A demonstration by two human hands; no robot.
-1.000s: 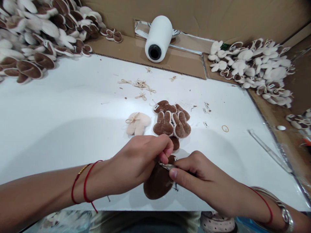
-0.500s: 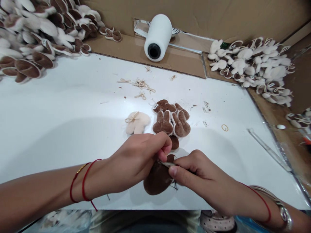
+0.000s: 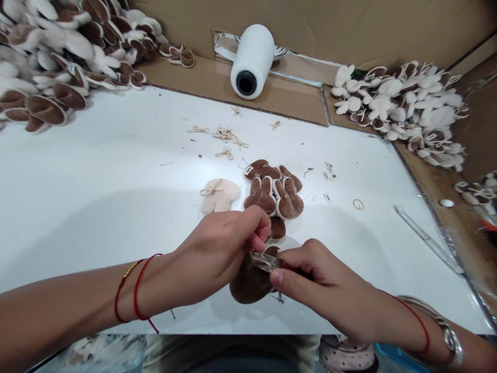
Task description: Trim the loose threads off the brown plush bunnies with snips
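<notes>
Over the table's near edge, my right hand [image 3: 316, 282] is closed around small thread snips [image 3: 266, 261] with silvery blades and a bit of red at the grip. The blades point left, toward the fingertips of my left hand [image 3: 229, 254], which is closed in a pinch; what it holds, if anything, is too small to make out. Right under both hands lies a brown plush piece [image 3: 248, 285], partly covered by them. Just beyond are several brown plush pieces with pale edges [image 3: 260, 199]. To their left sits a cream plush piece [image 3: 227, 194] with a bow [image 3: 210, 190].
Loose cord bows [image 3: 225, 134] lie farther back on the white table [image 3: 97, 155]. A large white spool [image 3: 253, 59] rests on cardboard. Plush piles stand at back left [image 3: 77, 46] and back right [image 3: 404, 98]. Tweezers [image 3: 427, 238] and a rubber band [image 3: 357, 204] are at right.
The snips have turned so that their blades show broader, and red shows at the grip. The pinched left hand has shifted slightly; the brown piece beneath has moved up a little.
</notes>
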